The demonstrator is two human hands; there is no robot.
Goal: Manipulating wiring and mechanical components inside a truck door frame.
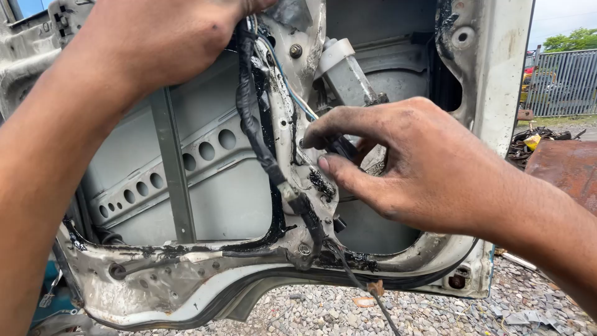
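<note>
A stripped white car door (186, 286) fills the view, its inner panel cut open and smeared with black sealant. My left hand (155, 37) reaches in at the top and grips the upper end of a black taped wiring harness (255, 134) that runs down the middle strut. My right hand (398, 162) pinches a small dark part (341, 146) against the strut between thumb and forefinger; what it is I cannot tell. A grey window motor (345, 74) sits just above that hand. A loose wire (367, 292) hangs below the door.
Gravel (373, 311) covers the ground under the door. A rusty metal panel (569, 168) and a scrap pile (538, 137) lie at the right, with a metal fence (563, 81) behind. A perforated inner beam (180, 168) crosses the door cavity.
</note>
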